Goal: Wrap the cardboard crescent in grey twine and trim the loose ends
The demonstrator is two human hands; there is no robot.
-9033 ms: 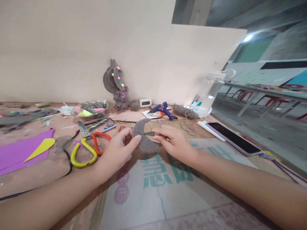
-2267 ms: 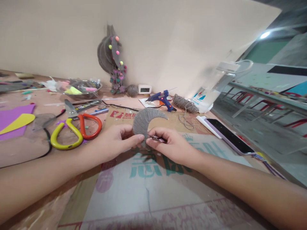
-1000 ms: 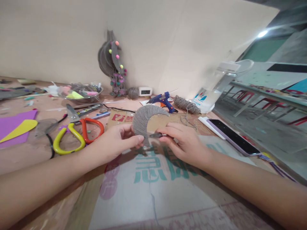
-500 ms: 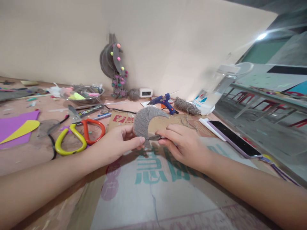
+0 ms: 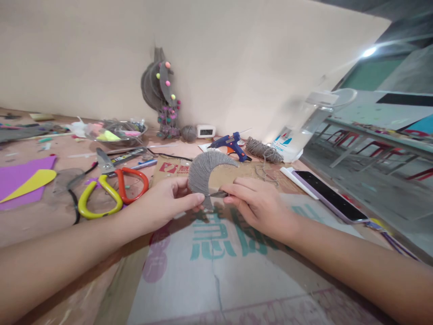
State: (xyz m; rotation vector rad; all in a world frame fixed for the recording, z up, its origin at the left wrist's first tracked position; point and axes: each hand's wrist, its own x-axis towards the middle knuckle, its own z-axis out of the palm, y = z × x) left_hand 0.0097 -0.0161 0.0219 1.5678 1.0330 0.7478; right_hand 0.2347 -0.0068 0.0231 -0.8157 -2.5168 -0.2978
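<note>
A crescent wrapped in grey yarn [image 5: 202, 174] stands above the printed cardboard sheet [image 5: 176, 289]. My left hand [image 5: 174, 198] pinches its lower left edge between thumb and fingers. My right hand [image 5: 257, 201] is closed on a small dark item [image 5: 218, 194], too small to make out clearly, whose end reaches the crescent's lower inner edge. The lower tip of the crescent points down between my hands.
Scissors with yellow and red handles [image 5: 101, 198] lie at left, near purple foam [image 5: 23, 176]. Behind are a blue glue gun [image 5: 233, 145], grey yarn [image 5: 264, 150], a bowl [image 5: 118, 133], and a white timer [image 5: 205, 131]. At right lie a phone [image 5: 328, 195] and a water jug [image 5: 304, 126].
Both hands hold nearly the same position. The small dark item in my right hand has shifted slightly in its angle against the crescent.
</note>
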